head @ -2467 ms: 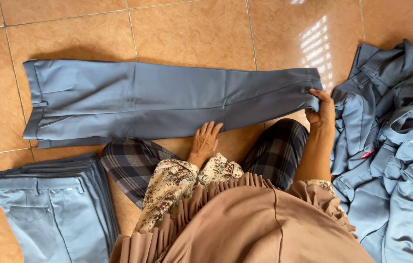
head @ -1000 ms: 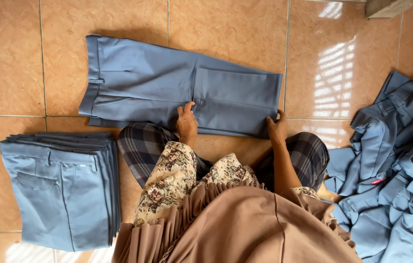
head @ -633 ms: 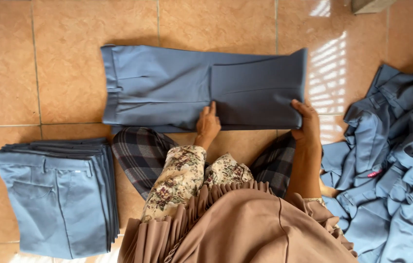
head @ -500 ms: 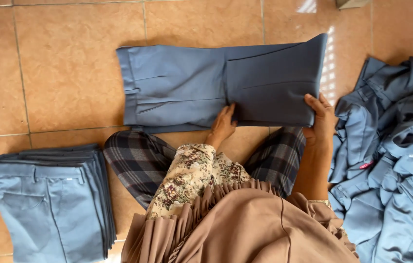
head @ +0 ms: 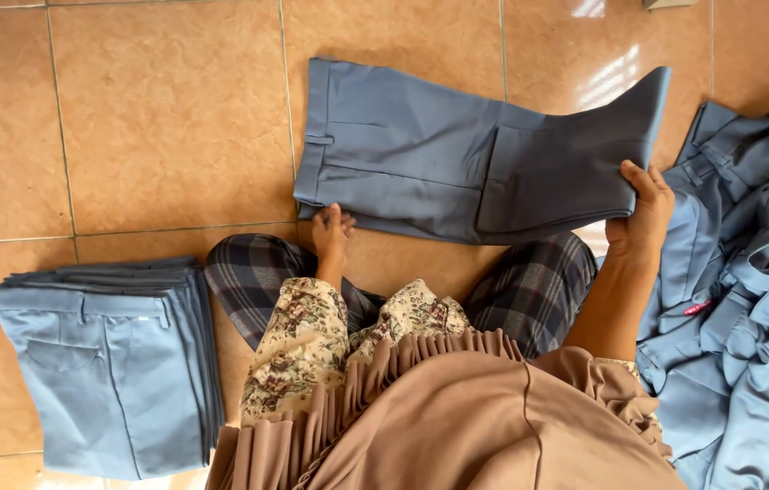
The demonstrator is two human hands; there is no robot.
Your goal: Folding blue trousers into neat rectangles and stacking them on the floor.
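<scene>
Head view: I look straight down at a person seated on a tiled floor (head: 157, 118), plaid-trousered legs folded in front.
Trousers in hand: grey-blue trousers (head: 421, 154) lie folded on the tiles just ahead of the knees, waistband to the left, the leg end on the right lifted off the floor.
Left hand: my left hand (head: 332, 231) rests flat at the near edge of the trousers, close to the waistband; the grip is released, fingers spread on the cloth and tile.
Right hand: my right hand (head: 643, 213) has its grip clenched on the raised leg end of the trousers, thumb on top, holding that end up in the air.
Finished stack: a neat pile of folded trousers (head: 107, 363) of the same colour sits on the floor to the left.
Unfolded heap: a loose heap of blue garments (head: 747, 272) lies on the right, just beside the right forearm.
</scene>
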